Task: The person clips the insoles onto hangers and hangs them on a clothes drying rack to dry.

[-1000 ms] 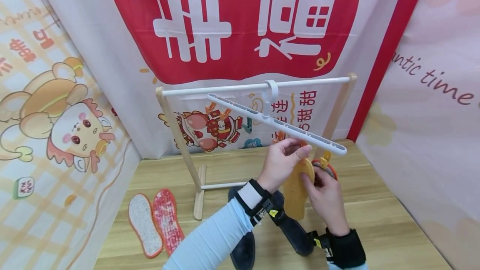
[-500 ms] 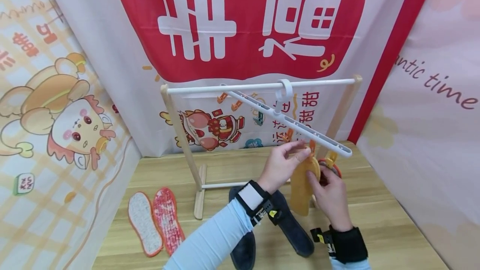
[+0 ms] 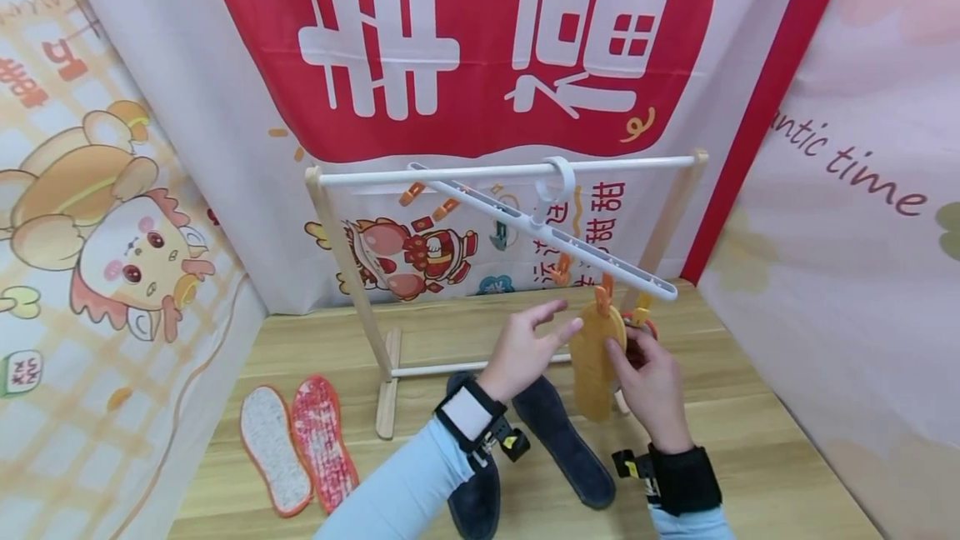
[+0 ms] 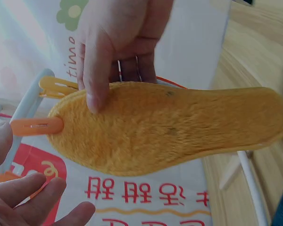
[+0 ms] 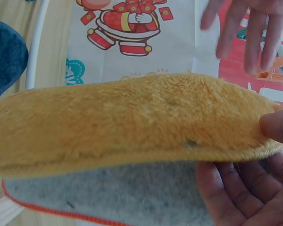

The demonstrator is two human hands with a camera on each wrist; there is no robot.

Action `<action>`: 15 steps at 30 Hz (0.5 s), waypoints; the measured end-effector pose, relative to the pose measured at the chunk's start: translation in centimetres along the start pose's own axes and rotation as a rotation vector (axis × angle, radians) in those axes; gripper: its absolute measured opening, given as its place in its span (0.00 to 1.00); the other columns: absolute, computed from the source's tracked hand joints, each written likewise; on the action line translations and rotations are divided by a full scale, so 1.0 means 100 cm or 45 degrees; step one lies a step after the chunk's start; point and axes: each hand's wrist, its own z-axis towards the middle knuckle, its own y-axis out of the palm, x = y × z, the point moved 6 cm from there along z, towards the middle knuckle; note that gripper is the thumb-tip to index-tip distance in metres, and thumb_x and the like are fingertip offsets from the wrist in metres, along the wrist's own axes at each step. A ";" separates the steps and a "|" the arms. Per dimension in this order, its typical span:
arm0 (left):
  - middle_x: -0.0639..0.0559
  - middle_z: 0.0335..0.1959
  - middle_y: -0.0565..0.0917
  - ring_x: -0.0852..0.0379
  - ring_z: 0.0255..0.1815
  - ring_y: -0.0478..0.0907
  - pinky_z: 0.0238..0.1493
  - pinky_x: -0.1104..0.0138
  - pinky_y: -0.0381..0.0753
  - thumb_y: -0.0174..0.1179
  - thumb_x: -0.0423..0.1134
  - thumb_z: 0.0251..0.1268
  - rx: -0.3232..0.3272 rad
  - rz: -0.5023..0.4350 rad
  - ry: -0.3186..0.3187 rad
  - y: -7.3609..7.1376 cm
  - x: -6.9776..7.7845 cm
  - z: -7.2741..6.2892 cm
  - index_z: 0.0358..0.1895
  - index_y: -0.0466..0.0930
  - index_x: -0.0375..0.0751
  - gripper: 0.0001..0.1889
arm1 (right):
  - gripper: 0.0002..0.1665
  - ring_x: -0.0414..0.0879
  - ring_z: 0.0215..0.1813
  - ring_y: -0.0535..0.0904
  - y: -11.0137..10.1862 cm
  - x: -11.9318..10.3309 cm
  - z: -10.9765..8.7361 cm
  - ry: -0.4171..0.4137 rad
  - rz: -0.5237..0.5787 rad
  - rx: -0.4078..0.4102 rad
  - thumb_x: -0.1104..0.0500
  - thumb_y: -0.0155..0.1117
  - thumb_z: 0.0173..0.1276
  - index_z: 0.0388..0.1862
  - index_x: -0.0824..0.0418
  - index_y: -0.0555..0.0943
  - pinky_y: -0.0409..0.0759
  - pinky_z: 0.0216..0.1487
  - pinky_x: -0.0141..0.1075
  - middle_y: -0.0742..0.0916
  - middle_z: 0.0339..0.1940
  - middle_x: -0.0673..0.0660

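Note:
A fuzzy yellow insole (image 4: 174, 127) hangs toe-up from an orange clip (image 4: 37, 125) near one end of the white hanger (image 3: 487, 205). My right hand (image 3: 654, 390) pinches its edge, thumb on the fuzzy face and fingers behind. Apart from the insole, my left hand (image 3: 522, 350) is beside the clip with fingers spread, holding nothing. Behind the yellow insole is a grey insole with a red edge (image 5: 108, 193), mostly hidden in the head view. A yellow clip (image 4: 59, 87) is at its top, at the hanger's end.
The hanger hooks over the white rod (image 3: 420, 175) of a wooden-legged rack. More orange clips (image 3: 411, 192) hang from it. On the wooden floor lie dark insoles (image 3: 566, 444), a white insole (image 3: 276, 450) and a red-and-white insole (image 3: 324, 442). Printed cloth walls stand around.
My left hand has let go at the orange clip and drawn back to the left, its fingers spreading. The right hand still pinches the yellow insole.

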 end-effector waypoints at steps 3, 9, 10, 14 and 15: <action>0.52 0.64 0.78 0.53 0.65 0.73 0.63 0.57 0.74 0.59 0.58 0.69 -0.004 0.013 -0.039 -0.008 -0.011 -0.009 0.66 0.75 0.44 0.29 | 0.12 0.49 0.35 0.83 0.004 0.002 0.000 0.021 -0.006 -0.017 0.61 0.67 0.69 0.48 0.67 0.83 0.77 0.36 0.21 0.88 0.38 0.60; 0.51 0.62 0.79 0.51 0.63 0.75 0.62 0.55 0.74 0.59 0.56 0.70 0.035 0.045 -0.073 -0.024 -0.037 -0.029 0.65 0.77 0.42 0.28 | 0.12 0.47 0.36 0.82 0.010 0.006 -0.001 0.049 -0.024 -0.070 0.59 0.66 0.70 0.49 0.64 0.83 0.78 0.37 0.23 0.87 0.38 0.57; 0.51 0.62 0.80 0.51 0.63 0.75 0.62 0.56 0.75 0.59 0.56 0.70 0.043 0.053 -0.083 -0.027 -0.043 -0.033 0.65 0.76 0.42 0.28 | 0.12 0.46 0.37 0.82 0.011 0.007 -0.002 0.052 -0.031 -0.077 0.59 0.66 0.71 0.49 0.63 0.83 0.78 0.38 0.23 0.87 0.38 0.57; 0.51 0.60 0.81 0.52 0.62 0.76 0.61 0.56 0.75 0.60 0.55 0.70 0.080 0.082 -0.122 -0.036 -0.065 -0.048 0.65 0.77 0.42 0.27 | 0.12 0.46 0.38 0.82 0.015 0.009 -0.003 0.058 -0.048 -0.103 0.58 0.65 0.72 0.50 0.63 0.83 0.78 0.38 0.24 0.87 0.39 0.56; 0.51 0.60 0.81 0.52 0.61 0.76 0.61 0.56 0.75 0.60 0.54 0.70 0.092 0.085 -0.130 -0.039 -0.069 -0.052 0.65 0.76 0.42 0.27 | 0.12 0.47 0.38 0.82 0.016 0.009 -0.003 0.059 -0.049 -0.111 0.58 0.65 0.72 0.50 0.63 0.83 0.78 0.39 0.24 0.87 0.39 0.56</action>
